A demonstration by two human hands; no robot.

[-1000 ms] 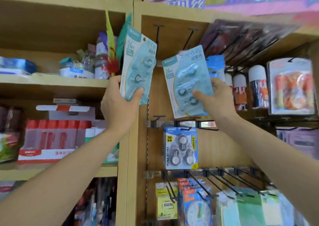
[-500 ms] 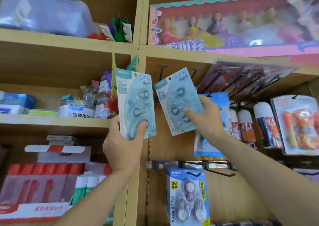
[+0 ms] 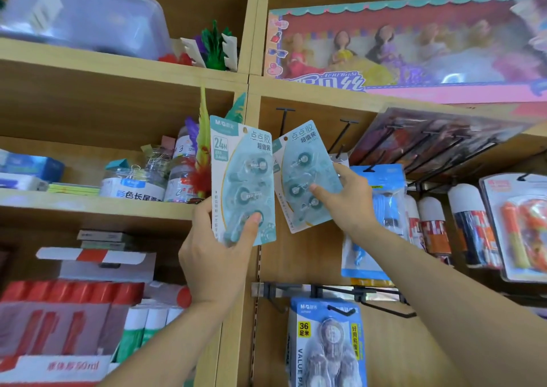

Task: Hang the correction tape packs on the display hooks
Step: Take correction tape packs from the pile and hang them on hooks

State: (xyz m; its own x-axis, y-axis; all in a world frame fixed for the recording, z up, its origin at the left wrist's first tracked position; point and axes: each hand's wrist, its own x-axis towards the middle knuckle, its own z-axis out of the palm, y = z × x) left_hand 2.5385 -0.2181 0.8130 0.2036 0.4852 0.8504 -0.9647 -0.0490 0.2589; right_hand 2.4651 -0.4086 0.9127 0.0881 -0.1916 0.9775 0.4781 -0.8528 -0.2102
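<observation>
My left hand (image 3: 217, 256) grips a pale teal correction tape pack (image 3: 241, 179) by its lower end and holds it upright in front of the wooden shelf divider. My right hand (image 3: 344, 198) holds a second teal pack (image 3: 305, 173), tilted, with its top hole just below and left of a bare black display hook (image 3: 284, 120). Another bare hook (image 3: 344, 133) sticks out to the right of it. A dark blue three-roll pack (image 3: 327, 342) hangs on a lower hook.
A blue carded pack (image 3: 376, 209) hangs right behind my right hand. Glue sticks (image 3: 461, 224) and a carded orange item (image 3: 521, 227) hang at right. Jars of clips (image 3: 133, 179) and glue boxes (image 3: 59, 321) fill the left shelves. A doll box (image 3: 414, 46) sits above.
The view has tilted upward, so the shelves sit lower in frame. My right hand has carried its pack left and up toward the bare hooks; my left hand keeps its pack steady.
</observation>
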